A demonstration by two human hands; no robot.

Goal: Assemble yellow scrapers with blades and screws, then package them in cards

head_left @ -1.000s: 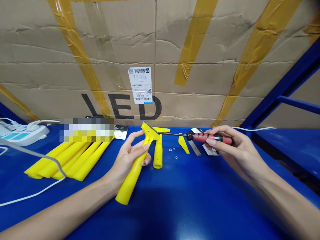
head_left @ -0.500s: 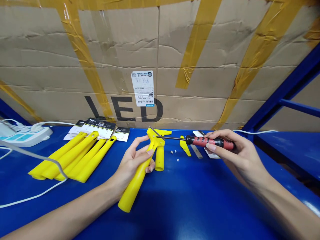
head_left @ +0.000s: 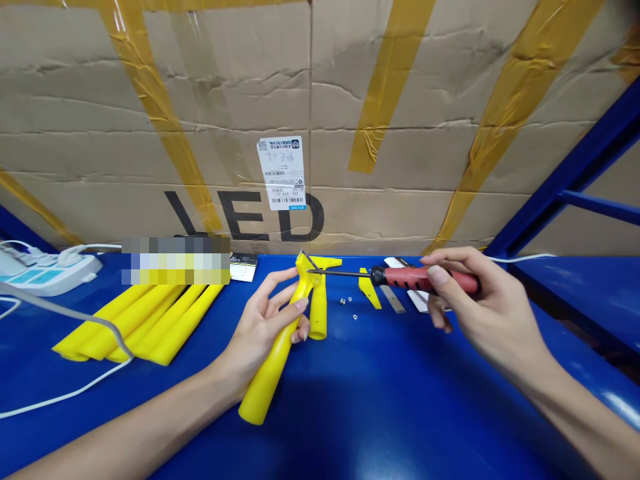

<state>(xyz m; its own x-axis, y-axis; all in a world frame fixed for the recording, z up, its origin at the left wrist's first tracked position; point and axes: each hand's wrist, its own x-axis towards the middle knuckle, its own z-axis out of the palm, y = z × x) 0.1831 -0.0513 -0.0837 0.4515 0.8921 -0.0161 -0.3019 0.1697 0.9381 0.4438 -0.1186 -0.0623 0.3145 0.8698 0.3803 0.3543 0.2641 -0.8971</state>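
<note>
My left hand (head_left: 273, 317) is closed around the yellow handle of a scraper (head_left: 265, 387), which is tilted with its head up. A thin metal blade edge shows at the top of that head. My right hand (head_left: 485, 303) grips a screwdriver (head_left: 430, 279) by its red and black handle. The shaft lies level and its tip meets the scraper's head. Behind the held one, a second yellow scraper body (head_left: 319, 317) lies on the blue surface. To its right are several small screws or nuts (head_left: 343, 302), a loose yellow plate (head_left: 369, 290) and a flat metal blade (head_left: 393, 299).
Several yellow handles (head_left: 145, 323) with card labels, partly blurred, lie at the left. A white power strip (head_left: 75, 270) and a grey cable (head_left: 95, 318) are beside them. A large taped cardboard box (head_left: 350, 200) stands behind the blue table (head_left: 360, 400). A blue metal frame (head_left: 545, 193) rises at the right.
The scraper's head has turned slightly in my left hand. My right-hand fingers have shifted on the screwdriver handle, with the lower fingers more spread. The view has moved a little.
</note>
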